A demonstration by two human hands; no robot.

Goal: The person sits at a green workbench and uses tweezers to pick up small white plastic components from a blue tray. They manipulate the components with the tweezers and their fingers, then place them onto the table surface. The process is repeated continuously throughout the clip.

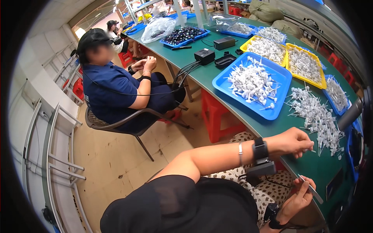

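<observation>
My left hand [292, 143] is closed in a pinch at the near edge of a loose pile of small white stemmed plastic pieces [316, 112]. A pale bit shows at its fingertips, apparently one of those pieces. Lower down, near the table's front edge, my right hand [298, 200] grips a thin flat metal blade [311, 189] between thumb and fingers. The blade slants down to the right, and its handle end is hidden in the hand. Just beyond my left hand, a blue tray [280, 113] holds more of the white pieces. Both wrists wear black straps with devices.
Yellow trays [322, 86] and more blue trays of white pieces line the green table [186, 58]. Black boxes [204, 56] with cables lie beyond. A blue tray of dark parts [184, 35] stands farther off. Left, a seated person [112, 83] works; a red stool [213, 116] stands under the table.
</observation>
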